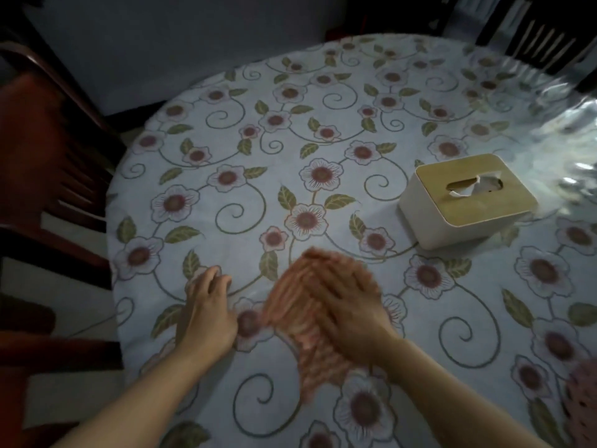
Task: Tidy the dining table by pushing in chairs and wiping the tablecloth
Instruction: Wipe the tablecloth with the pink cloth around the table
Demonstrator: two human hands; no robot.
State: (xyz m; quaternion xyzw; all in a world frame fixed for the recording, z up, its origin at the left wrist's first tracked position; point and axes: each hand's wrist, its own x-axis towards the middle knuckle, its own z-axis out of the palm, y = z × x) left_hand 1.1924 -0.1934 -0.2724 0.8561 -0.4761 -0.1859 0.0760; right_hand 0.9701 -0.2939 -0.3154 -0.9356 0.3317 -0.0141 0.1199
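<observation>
Dim light fills the room, and a round worktop [549,130] takes most of the view. It is covered with a pale blue tablecloth printed with pink flowers, green leaves and curling vines [258,176], and a clear plastic sheet over the cloth shines at the far right side.

On the near part of the tablecloth lies a pinkish-orange ribbed wiping cloth [300,318]. The right hand [350,305] lies flat on top of this cloth with the fingers stretched out and pressing down; it does not grip the cloth. This hand and the cloth are both blurred. The left hand [208,310] rests just beside the cloth, on its left, with the fingers bent loosely and the fingertips touching the tablecloth; it holds nothing.

Beyond the right hand, a little apart, stands a cream rectangular tissue box with a tan wooden lid [468,202], and a white tissue shows in its slot. At the left edge of the worktop stands a dark red wooden chair with a slatted back [48,150], close to the rim. Another dark chair with pale slats [536,37] is at the far right side, behind the worktop. A pink knitted thing [581,402] is at the near right edge, cut off by the frame.
</observation>
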